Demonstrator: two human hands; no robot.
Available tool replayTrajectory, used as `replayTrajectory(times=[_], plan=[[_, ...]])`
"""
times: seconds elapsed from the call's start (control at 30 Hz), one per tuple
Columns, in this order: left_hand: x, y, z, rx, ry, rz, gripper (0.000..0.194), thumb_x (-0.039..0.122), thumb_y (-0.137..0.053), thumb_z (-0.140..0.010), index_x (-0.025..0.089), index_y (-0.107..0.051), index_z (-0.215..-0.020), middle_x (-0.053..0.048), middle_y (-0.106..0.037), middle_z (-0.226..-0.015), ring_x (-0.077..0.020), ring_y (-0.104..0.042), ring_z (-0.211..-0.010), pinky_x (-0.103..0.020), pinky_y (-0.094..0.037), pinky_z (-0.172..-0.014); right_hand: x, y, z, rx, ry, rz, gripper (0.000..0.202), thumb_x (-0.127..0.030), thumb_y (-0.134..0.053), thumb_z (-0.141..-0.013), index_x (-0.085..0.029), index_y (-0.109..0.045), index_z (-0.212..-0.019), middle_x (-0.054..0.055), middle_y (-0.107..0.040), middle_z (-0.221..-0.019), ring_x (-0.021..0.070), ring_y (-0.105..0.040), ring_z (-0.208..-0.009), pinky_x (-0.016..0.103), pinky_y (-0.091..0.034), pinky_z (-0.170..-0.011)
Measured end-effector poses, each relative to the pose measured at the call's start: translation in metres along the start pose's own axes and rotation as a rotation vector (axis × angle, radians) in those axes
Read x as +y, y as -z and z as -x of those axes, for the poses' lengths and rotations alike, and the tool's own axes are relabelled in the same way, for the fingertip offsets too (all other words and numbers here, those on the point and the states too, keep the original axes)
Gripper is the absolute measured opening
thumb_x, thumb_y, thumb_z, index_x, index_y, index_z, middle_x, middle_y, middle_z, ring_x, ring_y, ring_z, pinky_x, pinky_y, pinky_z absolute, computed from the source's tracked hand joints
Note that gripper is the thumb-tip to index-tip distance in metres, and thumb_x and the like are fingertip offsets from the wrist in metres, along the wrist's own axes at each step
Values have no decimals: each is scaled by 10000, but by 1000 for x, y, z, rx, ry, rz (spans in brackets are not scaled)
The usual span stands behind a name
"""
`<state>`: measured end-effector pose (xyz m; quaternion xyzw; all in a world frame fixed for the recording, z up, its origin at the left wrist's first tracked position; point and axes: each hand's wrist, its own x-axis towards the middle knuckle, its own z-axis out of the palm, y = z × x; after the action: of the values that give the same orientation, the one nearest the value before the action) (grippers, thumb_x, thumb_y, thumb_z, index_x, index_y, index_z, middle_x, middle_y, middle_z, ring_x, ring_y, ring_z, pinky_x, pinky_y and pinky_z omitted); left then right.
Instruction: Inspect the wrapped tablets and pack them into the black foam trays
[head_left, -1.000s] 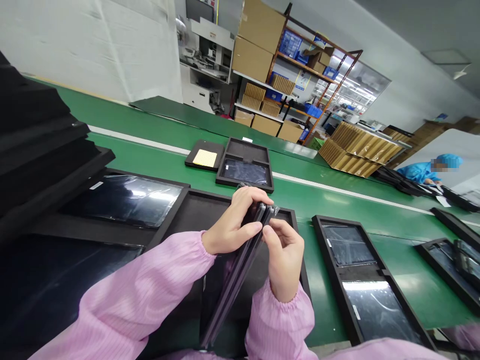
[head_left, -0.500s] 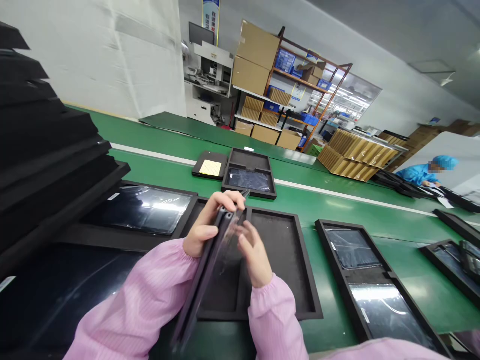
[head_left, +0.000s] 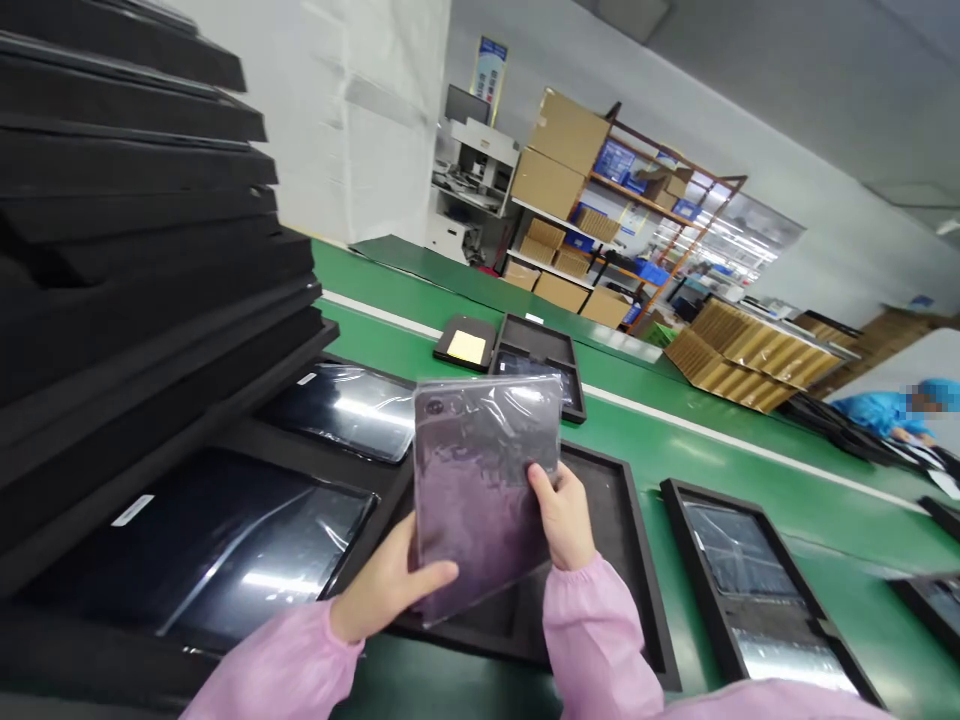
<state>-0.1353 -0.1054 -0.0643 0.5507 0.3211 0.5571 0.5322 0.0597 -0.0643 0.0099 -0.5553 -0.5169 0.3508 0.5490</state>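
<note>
A dark tablet [head_left: 484,500] in clear plastic film is held up between my hands, its back towards me and its round camera at the upper left. My left hand [head_left: 394,580] grips its lower left edge, thumb lying across the back. On the right edge, my right hand [head_left: 566,515] pinches it with the thumb in front. Whether a second tablet lies behind this one is hidden. Below it is a black foam tray [head_left: 611,520]. To the left, film-wrapped tablets [head_left: 217,545] rest screen up in another black tray [head_left: 292,500].
A tall stack of black trays [head_left: 150,260] rises at the left. Beyond my hands are a small tray [head_left: 540,335] and a yellow note [head_left: 466,347] on a dark flat item. Another tray [head_left: 780,600] holds tablets at right. A co-worker [head_left: 885,410] in blue sits far right.
The tablet has turned from edge-on to showing its back. My right hand has gone from loose fingers beside it to gripping its right edge. The view has shifted left.
</note>
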Motion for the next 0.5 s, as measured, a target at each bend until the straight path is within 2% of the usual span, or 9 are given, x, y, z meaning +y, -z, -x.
replayTrajectory(times=[0.07, 0.17, 0.23, 0.3, 0.4, 0.5], plan=[[-14, -9, 8, 35, 76, 71, 527, 535, -794, -535, 491, -711, -1053, 38, -783, -945, -428, -719, -970, -633, -590, -845, -8, 13, 2, -41, -28, 14, 379, -509, -757, -713, -135, -762, -774, 65, -740, -651, 216, -684, -615, 324, -574, -608], [-22, -21, 10, 41, 132, 174, 531, 520, -790, -492, 528, -720, -1018, 65, -784, -937, -417, -730, -928, -643, -570, -866, -11, 35, 12, 21, -27, 81, 404, -530, -803, -664, -159, -782, -825, 97, -771, -755, 251, -716, -685, 372, -601, -665], [-23, -24, 9, 47, 123, 211, 544, 512, -785, -487, 527, -723, -1027, 62, -786, -930, -405, -737, -881, -636, -571, -853, -7, 49, 20, 85, 19, 203, 375, -548, -808, -658, -182, -758, -725, 86, -752, -723, 253, -705, -680, 355, -592, -641], [-23, -24, 7, 49, 128, 230, 538, 486, -785, -499, 535, -722, -1031, 66, -787, -935, -394, -739, -877, -626, -568, -861, 0, 59, 25, 111, 95, 354, 389, -578, -760, -714, -199, -709, -639, 61, -703, -659, 227, -660, -622, 324, -555, -584], [-24, -25, 4, 36, 136, 255, 550, 474, -801, -459, 569, -716, -994, 91, -783, -922, -396, -740, -869, -628, -566, -849, 7, 53, 32, 175, 265, 524, 384, -562, -692, -806, -217, -668, -639, 32, -648, -651, 189, -579, -583, 307, -491, -561], [-27, -26, 3, 55, 128, 244, 561, 499, -792, -415, 526, -730, -972, 70, -786, -908, -409, -740, -834, -624, -576, -817, 5, 22, 53, 179, 426, 545, 334, -457, -634, -906, -231, -629, -660, 17, -626, -685, 180, -572, -634, 307, -477, -611]])
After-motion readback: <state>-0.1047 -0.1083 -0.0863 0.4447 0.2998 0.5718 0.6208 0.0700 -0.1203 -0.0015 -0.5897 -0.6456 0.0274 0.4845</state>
